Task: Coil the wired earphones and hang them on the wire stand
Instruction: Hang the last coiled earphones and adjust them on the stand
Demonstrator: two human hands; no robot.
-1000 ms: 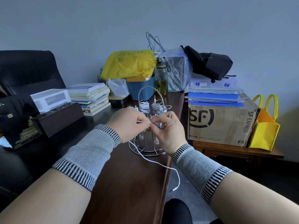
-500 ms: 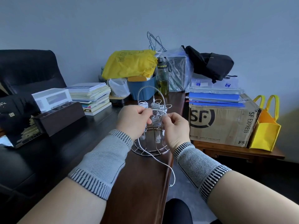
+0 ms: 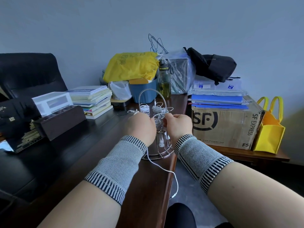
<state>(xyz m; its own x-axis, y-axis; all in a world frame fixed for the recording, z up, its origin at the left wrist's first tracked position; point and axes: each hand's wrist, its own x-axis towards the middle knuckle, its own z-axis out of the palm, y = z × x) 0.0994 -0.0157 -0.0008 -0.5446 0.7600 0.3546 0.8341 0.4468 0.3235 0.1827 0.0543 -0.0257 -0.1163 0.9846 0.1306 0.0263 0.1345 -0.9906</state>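
A chrome wire stand (image 3: 153,94) with an arched top and a round base stands near the right edge of the dark desk (image 3: 92,145). Several coiled white earphones (image 3: 144,108) hang on it. My left hand (image 3: 139,127) and my right hand (image 3: 178,126) are raised in front of the stand, each pinching a white earphone cable (image 3: 162,167) stretched between them. The cable's loose tail runs down from my left hand over the desk edge, its plug (image 3: 172,196) dangling off the edge.
Books (image 3: 93,99), a white box (image 3: 51,101) and a dark organiser (image 3: 60,120) lie at left. A blue tub (image 3: 144,91), yellow bag (image 3: 131,66) and bottle (image 3: 164,83) stand behind the stand. A cardboard box (image 3: 227,125) and a yellow tote (image 3: 269,134) sit at right.
Both hands have risen toward the stand's upper hooks with the cable. The loose tail has been drawn up and shortened, and the plug hangs closer to the desk edge.
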